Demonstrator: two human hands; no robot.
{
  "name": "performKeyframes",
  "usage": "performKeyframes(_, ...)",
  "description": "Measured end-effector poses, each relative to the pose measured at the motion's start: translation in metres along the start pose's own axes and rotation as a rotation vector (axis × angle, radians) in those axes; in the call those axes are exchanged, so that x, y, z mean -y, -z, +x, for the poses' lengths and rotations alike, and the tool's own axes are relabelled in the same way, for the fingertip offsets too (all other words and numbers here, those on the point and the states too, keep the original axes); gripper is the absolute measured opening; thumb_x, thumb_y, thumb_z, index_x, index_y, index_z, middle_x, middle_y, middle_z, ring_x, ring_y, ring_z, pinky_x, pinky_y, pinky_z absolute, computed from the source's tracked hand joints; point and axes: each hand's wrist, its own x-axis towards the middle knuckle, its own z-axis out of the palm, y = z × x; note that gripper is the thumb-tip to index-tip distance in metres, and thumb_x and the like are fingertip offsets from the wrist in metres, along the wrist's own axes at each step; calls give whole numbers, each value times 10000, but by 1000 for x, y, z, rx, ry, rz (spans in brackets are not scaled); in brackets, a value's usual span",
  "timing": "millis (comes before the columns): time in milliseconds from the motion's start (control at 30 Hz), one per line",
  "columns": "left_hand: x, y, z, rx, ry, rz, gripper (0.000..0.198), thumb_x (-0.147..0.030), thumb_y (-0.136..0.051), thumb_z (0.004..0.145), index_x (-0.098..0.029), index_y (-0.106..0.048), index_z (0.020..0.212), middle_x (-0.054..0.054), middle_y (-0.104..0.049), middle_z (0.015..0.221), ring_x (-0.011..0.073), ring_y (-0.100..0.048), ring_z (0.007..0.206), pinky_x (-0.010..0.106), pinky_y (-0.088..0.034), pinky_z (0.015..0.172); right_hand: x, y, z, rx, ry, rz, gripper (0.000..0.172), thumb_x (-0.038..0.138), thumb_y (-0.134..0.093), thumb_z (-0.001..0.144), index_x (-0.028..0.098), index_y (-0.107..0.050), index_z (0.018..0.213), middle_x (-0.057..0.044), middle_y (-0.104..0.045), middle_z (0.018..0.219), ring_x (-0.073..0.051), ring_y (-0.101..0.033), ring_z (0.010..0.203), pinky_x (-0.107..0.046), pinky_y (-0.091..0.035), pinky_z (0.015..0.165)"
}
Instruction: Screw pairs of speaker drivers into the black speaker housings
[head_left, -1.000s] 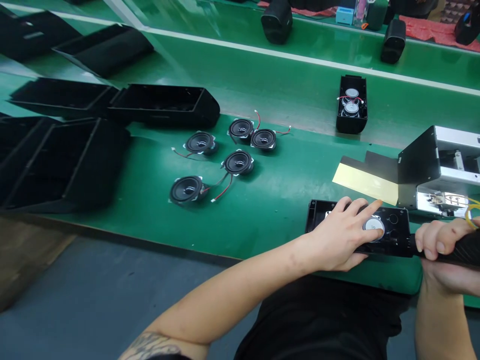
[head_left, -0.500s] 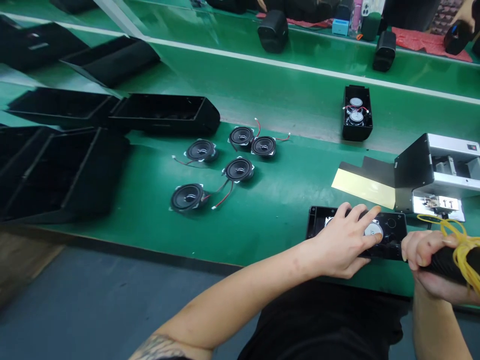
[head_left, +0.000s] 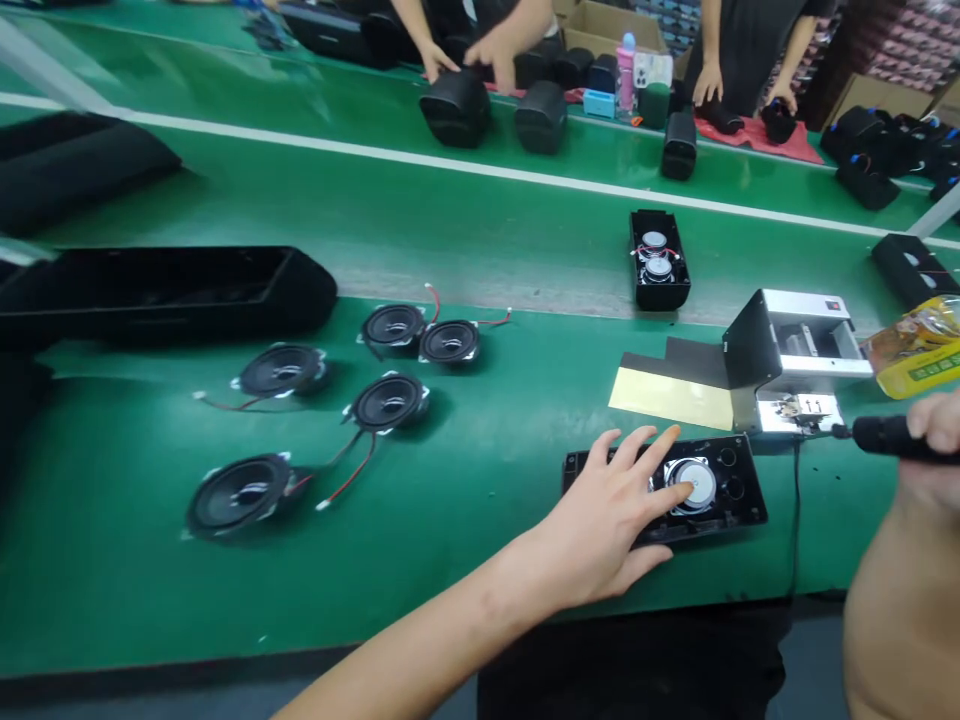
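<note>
My left hand (head_left: 611, 515) lies flat with fingers spread on a black speaker housing (head_left: 739, 490) near the bench's front edge. Its fingertips rest beside the silver speaker back (head_left: 694, 483) mounted in the housing. My right hand (head_left: 934, 425) at the right edge is closed round a black electric screwdriver (head_left: 877, 434). The screwdriver's tip points left at the metal screw feeder (head_left: 787, 365), above and to the right of the housing.
Several loose speaker drivers (head_left: 390, 402) with red wires lie on the green bench (head_left: 487, 560). Empty black housings (head_left: 165, 290) sit at left. Another housing with two drivers (head_left: 658, 258) rides the conveyor. Other people's hands (head_left: 487, 45) work at the far side. A snack bag (head_left: 915, 345) lies at right.
My right hand has lifted the screwdriver off the housing and up toward the screw feeder. My head turned, bringing the far workers into view. My left hand stays on the housing.
</note>
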Motion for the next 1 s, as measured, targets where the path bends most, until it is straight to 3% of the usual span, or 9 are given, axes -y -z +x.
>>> performKeyframes(67, 4, 0, -2, 7, 0, -6, 614, -430, -820, 901, -299, -626, 1469, 224, -360, 1721, 508, -435, 1503, 716, -401, 1137, -10, -3, 22, 37, 110, -123, 788, 674, -79, 1009, 203, -684, 828, 10, -438, 600, -121, -540, 484, -271, -449, 482)
performKeyframes(167, 7, -2, -2, 3, -4, -14, 606, -428, -802, 907, -308, -627, 1474, 222, -367, 1715, 500, -445, 1490, 694, -439, 1103, -27, -18, 39, 42, 157, -247, 792, 963, -337, 852, 230, -488, 593, 31, -358, 469, -115, -420, 356, -251, -353, 345)
performKeyframes(267, 8, -2, -1, 6, -7, -24, 575, -406, -789, 906, -301, -647, 1453, 224, -371, 1713, 490, -467, 1465, 675, -463, 1075, -33, -28, 39, 29, 123, -301, 849, 1067, -408, 731, 243, -358, 532, 30, -334, 425, -122, -391, 321, -263, -304, 308)
performKeyframes(400, 8, -2, -1, 2, -3, -27, 543, -405, -768, 918, -298, -664, 1440, 216, -377, 1714, 477, -498, 1429, 667, -473, 1062, -27, -22, 29, 51, 132, -299, 863, 1065, -343, 755, 228, -443, 567, 37, -351, 435, -120, -356, 303, -252, -275, 287)
performKeyframes(500, 9, -3, -2, -20, 0, -24, 526, -425, -761, 922, -307, -678, 1429, 192, -404, 1706, 460, -515, 1405, 647, -482, 1067, -26, -13, 22, -31, 193, -236, 863, 1062, -395, 732, 227, -604, 779, 72, -388, 470, -121, -327, 300, -258, -303, 281)
performKeyframes(600, 9, -4, -2, -42, 0, -16, 534, -430, -773, 907, -314, -685, 1421, 164, -418, 1705, 439, -519, 1399, 623, -485, 1082, -33, -9, 18, -62, 194, -222, 911, 1117, -376, 657, 227, -563, 710, 66, -386, 454, -125, -318, 284, -263, -275, 270)
performKeyframes(700, 11, -5, -3, -53, -2, -20, 546, -413, -783, 890, -323, -685, 1420, 149, -417, 1710, 421, -528, 1395, 609, -486, 1091, -41, -7, 16, 3, 106, -248, 954, 1160, -332, 590, 221, -502, 611, 43, -387, 445, -130, -333, 291, -274, -272, 283)
performKeyframes(867, 11, -4, -2, -37, 3, -30, 562, -371, -779, 884, -326, -673, 1434, 167, -416, 1707, 433, -535, 1394, 645, -491, 1085, -44, -4, 17, 0, 166, -199, 925, 1119, -333, 674, 221, -554, 673, 52, -400, 460, -122, -315, 298, -259, -254, 281)
performKeyframes(1000, 11, -3, -2, -32, 5, -28, 597, -324, -792, 851, -330, -667, 1435, 171, -424, 1698, 427, -556, 1368, 653, -505, 1067, -45, 0, 16, 87, 122, -177, 919, 1099, -351, 699, 214, -594, 701, 42, -436, 492, -130, -361, 324, -271, -303, 291)
